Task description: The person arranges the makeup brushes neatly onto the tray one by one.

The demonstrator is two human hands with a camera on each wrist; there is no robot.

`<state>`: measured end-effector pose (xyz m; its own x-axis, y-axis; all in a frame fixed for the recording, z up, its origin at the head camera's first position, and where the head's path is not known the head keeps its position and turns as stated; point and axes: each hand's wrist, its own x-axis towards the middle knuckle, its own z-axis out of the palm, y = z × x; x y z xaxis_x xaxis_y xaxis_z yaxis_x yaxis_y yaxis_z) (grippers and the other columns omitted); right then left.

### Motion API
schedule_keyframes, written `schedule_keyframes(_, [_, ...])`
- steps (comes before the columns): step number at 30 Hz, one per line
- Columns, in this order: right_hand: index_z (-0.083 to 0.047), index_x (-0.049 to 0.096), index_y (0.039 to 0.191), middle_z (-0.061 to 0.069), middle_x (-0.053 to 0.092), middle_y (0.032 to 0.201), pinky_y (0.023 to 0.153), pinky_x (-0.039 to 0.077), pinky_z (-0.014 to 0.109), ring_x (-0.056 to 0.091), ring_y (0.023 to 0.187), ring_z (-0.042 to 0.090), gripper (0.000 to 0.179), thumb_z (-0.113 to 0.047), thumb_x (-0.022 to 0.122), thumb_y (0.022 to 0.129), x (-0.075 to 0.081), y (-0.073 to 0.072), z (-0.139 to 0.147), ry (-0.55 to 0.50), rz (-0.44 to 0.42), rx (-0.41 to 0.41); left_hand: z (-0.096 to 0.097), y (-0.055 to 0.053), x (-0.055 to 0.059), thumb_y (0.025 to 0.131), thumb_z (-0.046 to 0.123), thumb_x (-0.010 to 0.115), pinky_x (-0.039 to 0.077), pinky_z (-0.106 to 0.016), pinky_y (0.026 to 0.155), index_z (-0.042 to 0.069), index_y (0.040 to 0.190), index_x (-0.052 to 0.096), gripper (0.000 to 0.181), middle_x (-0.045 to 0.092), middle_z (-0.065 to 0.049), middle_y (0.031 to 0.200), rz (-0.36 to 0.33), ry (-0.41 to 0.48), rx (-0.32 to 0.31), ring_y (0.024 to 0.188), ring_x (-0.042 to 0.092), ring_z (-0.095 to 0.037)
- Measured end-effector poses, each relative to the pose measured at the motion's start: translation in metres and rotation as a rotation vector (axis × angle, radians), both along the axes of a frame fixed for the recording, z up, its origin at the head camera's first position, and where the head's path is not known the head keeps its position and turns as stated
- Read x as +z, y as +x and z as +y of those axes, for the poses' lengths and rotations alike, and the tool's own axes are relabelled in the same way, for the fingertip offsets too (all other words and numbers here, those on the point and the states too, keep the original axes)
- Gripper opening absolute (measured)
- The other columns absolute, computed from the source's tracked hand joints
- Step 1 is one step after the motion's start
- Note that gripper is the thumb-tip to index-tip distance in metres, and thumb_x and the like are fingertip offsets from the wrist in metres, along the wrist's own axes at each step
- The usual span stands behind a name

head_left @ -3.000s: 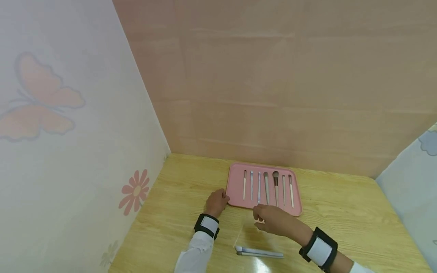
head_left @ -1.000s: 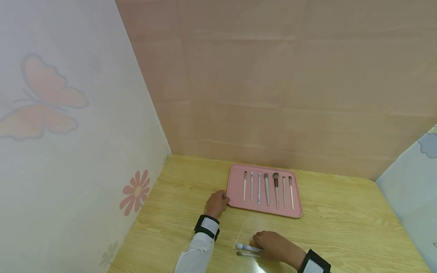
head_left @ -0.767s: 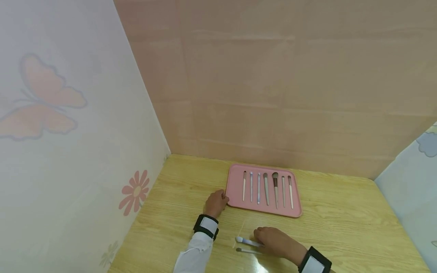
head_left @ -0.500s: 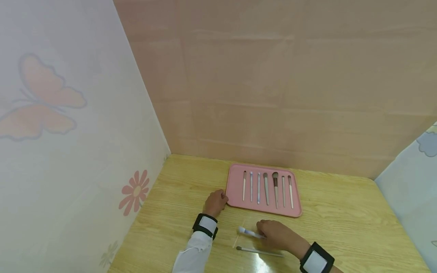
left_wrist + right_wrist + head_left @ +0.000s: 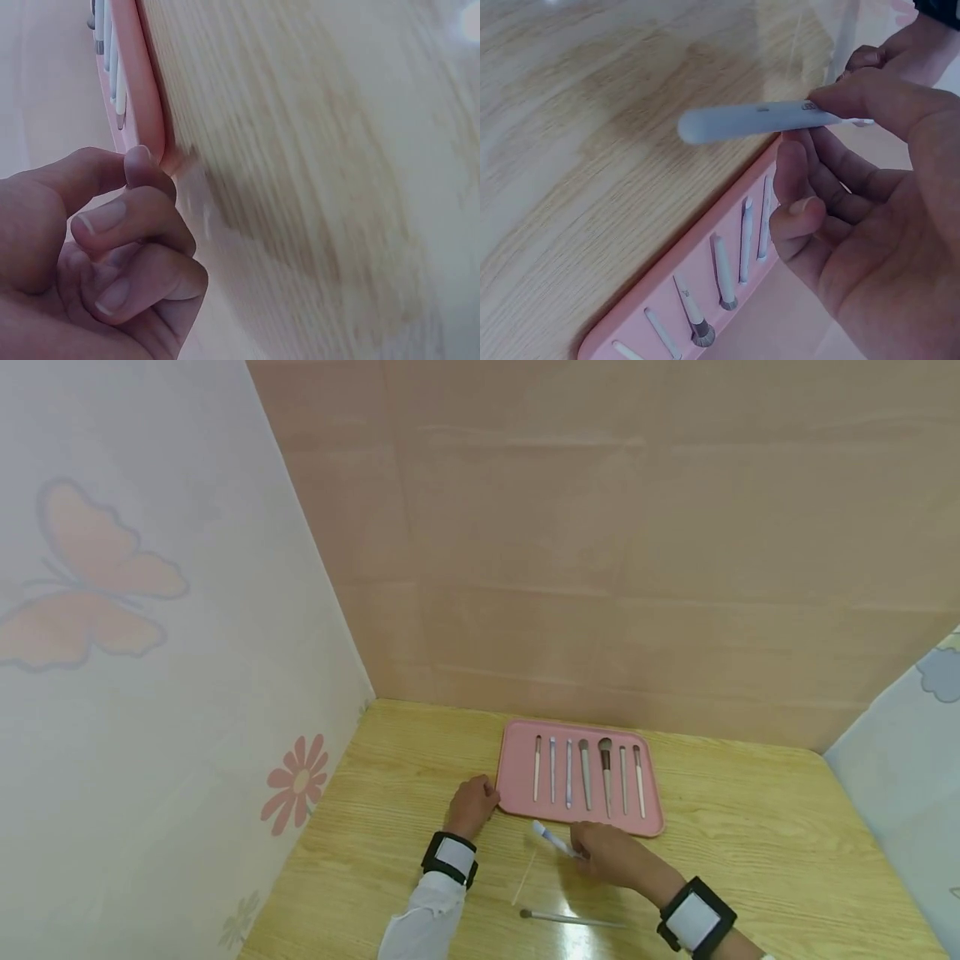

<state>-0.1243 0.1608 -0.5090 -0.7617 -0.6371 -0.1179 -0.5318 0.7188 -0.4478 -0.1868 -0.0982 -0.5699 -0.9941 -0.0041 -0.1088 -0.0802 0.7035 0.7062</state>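
Observation:
My right hand point(image 5: 611, 856) pinches a pale makeup brush point(image 5: 557, 841) between thumb and fingers, just off the front edge of the pink tray point(image 5: 517, 793). In the right wrist view the rounded handle end of this brush point(image 5: 735, 122) points away from the palm. At the tray's near left corner my left hand point(image 5: 471, 807) grips the rim with thumb and index finger. The left wrist view shows the other fingers of the left hand point(image 5: 127, 240) curled below that corner. A second makeup brush point(image 5: 573, 919), with a dark tip, lies on the table nearer to me.
Several makeup brushes point(image 5: 586, 777) lie side by side in the tray, heads toward the back. The wooden table point(image 5: 750, 827) meets a tan backdrop point(image 5: 525, 568) behind and a white patterned panel point(image 5: 187, 777) on the left.
My right hand has picked up the pale brush from beside the dark-tipped one and moved it forward toward the tray. The left hand stays at the tray corner.

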Motion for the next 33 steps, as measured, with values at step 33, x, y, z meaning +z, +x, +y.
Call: schedule_keyframes(33, [-0.006, 0.061, 0.086, 0.0, 0.057, 0.069, 0.05, 0.04, 0.024, 0.048, 0.055, 0.011, 0.012, -0.015, 0.069, 0.089, 0.013, -0.05, -0.03, -0.134, -0.092, -0.311, -0.001, 0.004, 0.006, 0.087, 0.014, 0.067, 0.037, -0.029, 0.051, 0.006, 0.078, 0.067, 0.012, 0.06, -0.002, 0.06, -0.084, 0.103, 0.109, 0.055, 0.053, -0.016])
